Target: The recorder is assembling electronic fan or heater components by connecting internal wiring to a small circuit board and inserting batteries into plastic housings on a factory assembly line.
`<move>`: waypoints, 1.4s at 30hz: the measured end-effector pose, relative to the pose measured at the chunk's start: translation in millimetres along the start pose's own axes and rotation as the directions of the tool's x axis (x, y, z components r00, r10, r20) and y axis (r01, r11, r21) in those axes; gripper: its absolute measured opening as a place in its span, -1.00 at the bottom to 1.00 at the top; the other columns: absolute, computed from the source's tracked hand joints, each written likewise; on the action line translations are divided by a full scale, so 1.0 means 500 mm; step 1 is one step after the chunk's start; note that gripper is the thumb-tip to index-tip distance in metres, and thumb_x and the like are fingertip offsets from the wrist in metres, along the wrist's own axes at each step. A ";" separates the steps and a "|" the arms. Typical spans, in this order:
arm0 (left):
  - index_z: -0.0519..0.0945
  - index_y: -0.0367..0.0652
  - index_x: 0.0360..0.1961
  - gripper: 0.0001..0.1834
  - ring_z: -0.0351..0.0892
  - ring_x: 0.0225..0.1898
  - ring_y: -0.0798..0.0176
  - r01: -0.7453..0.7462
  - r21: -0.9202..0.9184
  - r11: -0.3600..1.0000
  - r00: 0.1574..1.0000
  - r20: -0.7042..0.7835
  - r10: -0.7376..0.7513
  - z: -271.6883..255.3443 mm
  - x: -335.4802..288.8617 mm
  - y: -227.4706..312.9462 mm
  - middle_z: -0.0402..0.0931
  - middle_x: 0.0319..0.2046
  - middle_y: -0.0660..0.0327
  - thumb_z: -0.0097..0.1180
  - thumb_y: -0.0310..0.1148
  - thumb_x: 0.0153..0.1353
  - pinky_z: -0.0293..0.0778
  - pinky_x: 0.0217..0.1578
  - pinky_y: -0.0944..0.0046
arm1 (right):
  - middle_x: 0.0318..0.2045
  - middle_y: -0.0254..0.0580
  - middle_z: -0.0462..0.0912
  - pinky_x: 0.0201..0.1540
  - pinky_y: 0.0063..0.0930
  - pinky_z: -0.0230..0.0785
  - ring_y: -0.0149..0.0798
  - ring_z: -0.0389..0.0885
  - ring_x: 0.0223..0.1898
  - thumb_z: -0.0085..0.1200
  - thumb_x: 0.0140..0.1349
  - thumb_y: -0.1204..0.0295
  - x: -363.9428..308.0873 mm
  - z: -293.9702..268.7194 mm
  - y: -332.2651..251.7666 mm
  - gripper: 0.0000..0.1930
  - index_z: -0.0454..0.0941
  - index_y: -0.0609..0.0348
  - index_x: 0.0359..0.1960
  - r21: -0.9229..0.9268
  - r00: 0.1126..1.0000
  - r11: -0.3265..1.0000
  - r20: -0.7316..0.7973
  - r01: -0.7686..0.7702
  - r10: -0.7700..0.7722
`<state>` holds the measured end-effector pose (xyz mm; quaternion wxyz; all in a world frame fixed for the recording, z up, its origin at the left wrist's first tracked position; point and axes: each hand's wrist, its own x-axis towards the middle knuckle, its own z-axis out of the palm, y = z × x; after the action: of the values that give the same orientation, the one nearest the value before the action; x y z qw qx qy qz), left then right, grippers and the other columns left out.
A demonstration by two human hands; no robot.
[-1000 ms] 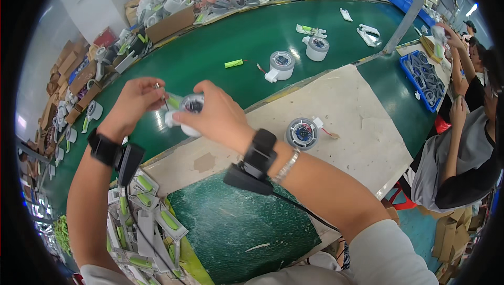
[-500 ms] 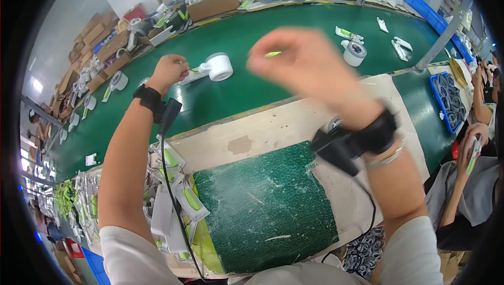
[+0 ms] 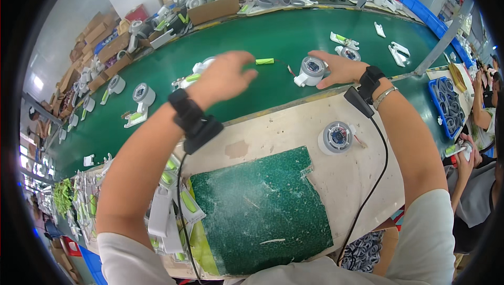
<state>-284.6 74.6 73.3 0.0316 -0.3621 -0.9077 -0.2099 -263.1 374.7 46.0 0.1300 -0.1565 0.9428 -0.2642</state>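
Note:
My right hand (image 3: pixel 344 70) has its thumb and fingers around the right side of a round white housing (image 3: pixel 312 71) with a grey rim, a circuit board inside and a short white neck. A thin wire runs from it toward a bright green cylindrical battery (image 3: pixel 265 61) on the green surface. My left hand (image 3: pixel 224 76) is just left of that battery, thumb and fingers apart, holding nothing. Partly hidden behind the left hand is another white housing (image 3: pixel 202 66) with a green battery. One more round housing (image 3: pixel 336 138) sits circuit side up on the pale board, with short wires at its side.
A green mat (image 3: pixel 262 206) covers part of the pale board (image 3: pixel 252 133). White handle pieces with green batteries (image 3: pixel 170 217) pile up at left. Open white shells (image 3: pixel 399 53) lie far right, near a metal post (image 3: pixel 441 43). A blue tray (image 3: pixel 446 106) holds grey rings beside a co-worker.
My left hand has moved right, away from the white housing it was beside. My right hand, blurred before with something green by its fingers, has moved right and down onto a housing.

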 end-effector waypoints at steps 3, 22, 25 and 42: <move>0.41 -0.26 -0.05 -0.57 0.42 -0.06 -0.04 -0.073 0.043 0.996 0.993 0.096 0.069 0.069 0.044 0.007 0.43 -0.11 0.00 0.06 -0.31 0.04 0.35 -0.06 0.13 | 0.05 -0.03 0.34 0.08 -0.42 0.20 -0.12 0.37 0.03 0.31 -0.19 0.33 0.025 0.000 0.005 -0.16 0.12 0.17 0.17 0.183 0.999 0.983 0.041 -0.028 0.021; 0.50 -0.22 -0.40 -0.83 0.53 -0.46 -0.09 -0.154 0.276 0.949 0.977 0.187 0.104 -0.030 -0.159 0.132 0.52 -0.53 0.00 0.03 -0.41 -0.06 0.44 -0.47 0.02 | -0.04 -0.18 0.36 0.14 -0.38 0.13 -0.24 0.35 0.01 0.29 -0.27 0.45 -0.240 0.030 -0.241 -0.29 0.26 0.22 0.03 0.159 0.887 0.906 -0.328 0.392 -0.326; 0.48 -0.26 -0.50 -0.89 0.55 -0.51 0.01 -0.199 0.314 0.928 0.980 0.088 0.180 -0.082 -0.334 0.216 0.47 -0.63 0.04 0.00 -0.48 -0.12 0.45 -0.57 0.09 | -0.03 -0.17 0.35 0.13 -0.43 0.08 -0.26 0.32 0.04 0.26 -0.36 0.33 -0.328 0.057 -0.308 -0.23 0.26 0.24 0.03 0.227 0.944 0.928 -0.215 0.297 -0.249; 0.41 -0.23 -0.16 -0.80 0.48 -0.45 0.41 -0.152 -0.953 0.262 0.263 -0.295 -0.919 -0.032 -0.974 0.219 0.46 -0.39 0.23 -0.06 -0.41 0.21 0.43 -0.43 0.42 | -0.19 -0.02 0.47 -0.10 -0.32 0.32 0.01 0.47 -0.14 0.29 -0.24 0.40 -0.296 0.429 -0.809 -0.40 0.33 0.24 -0.08 0.345 0.627 0.618 0.098 0.707 -0.773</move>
<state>145.6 -174.4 25.2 0.2345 0.1625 -0.5373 -0.7937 34.5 2.3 110.5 0.1406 -0.5442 0.7234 -0.4009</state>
